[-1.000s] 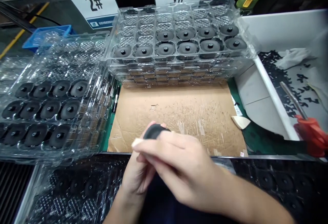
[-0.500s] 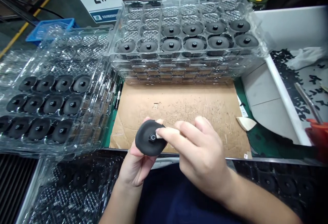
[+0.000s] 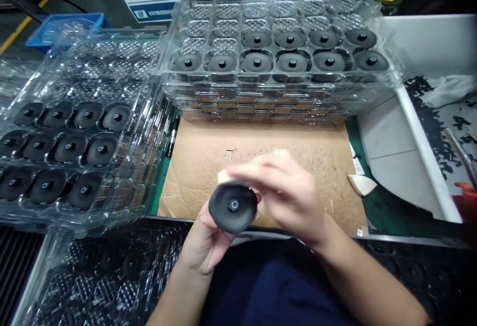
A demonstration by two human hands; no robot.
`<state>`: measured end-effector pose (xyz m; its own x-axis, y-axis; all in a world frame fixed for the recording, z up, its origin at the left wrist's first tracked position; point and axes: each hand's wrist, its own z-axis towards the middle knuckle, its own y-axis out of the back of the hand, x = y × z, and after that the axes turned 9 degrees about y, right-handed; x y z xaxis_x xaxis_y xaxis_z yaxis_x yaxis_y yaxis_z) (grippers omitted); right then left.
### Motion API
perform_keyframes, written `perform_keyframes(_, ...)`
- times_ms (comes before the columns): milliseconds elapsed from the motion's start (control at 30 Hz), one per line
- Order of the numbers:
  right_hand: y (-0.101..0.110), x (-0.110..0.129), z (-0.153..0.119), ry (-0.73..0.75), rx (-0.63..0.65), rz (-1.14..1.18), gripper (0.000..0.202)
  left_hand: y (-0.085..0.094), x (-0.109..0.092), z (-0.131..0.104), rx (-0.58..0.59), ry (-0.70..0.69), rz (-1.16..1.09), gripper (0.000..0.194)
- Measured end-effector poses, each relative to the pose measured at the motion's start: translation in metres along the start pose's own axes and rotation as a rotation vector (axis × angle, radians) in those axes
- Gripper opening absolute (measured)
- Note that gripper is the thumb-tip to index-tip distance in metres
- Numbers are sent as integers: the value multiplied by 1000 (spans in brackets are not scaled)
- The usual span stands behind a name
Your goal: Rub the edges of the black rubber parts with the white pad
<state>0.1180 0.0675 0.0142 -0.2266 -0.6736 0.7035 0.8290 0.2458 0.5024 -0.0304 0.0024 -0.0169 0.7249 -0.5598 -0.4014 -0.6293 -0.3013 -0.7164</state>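
A round black rubber-like part (image 3: 233, 208) with a small raised hub faces up over the cardboard's front edge. My left hand (image 3: 208, 241) is closed on it from below and from the left. My right hand (image 3: 285, 192), blurred by motion, is at the part's upper right edge. A small pale piece (image 3: 225, 177) shows at its fingertips, pinched against the far rim of the black part. The fingers under the part are partly hidden.
Behind the cardboard (image 3: 208, 142) stands a stack of clear trays (image 3: 257, 90) with black parts. More filled trays (image 3: 112, 177) are at left. A white bin (image 3: 428, 152) with black scraps and a pale wedge (image 3: 362, 184) lie right.
My right hand has moved from the hub to the far rim of the part. The black part has turned to face the camera more and shifted slightly right. The view has shifted a little.
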Motion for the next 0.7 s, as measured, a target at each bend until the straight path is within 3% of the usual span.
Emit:
perform_keyframes(67,-1,-18,-16,-274,-107,-63,26,4,-5,-2,92,70,-30,54)
perform_keyframes(167,-10,-43,-52,-490,17,-126,26,11,-12,-3,156,151,-55,55)
perform_keyframes(300,-27,-54,-95,-523,49,-263,36,20,-15,-1,173,177,-68,57)
perform_keyframes(400,-37,-51,-108,-521,52,-319,37,23,-15,1,188,175,-90,54)
perform_keyframes(600,-35,-61,-86,-509,54,-372,31,22,-14,0,204,176,-123,52)
perform_keyframes(700,-30,-56,-76,-493,46,-343,28,22,-11,-3,210,142,-147,52)
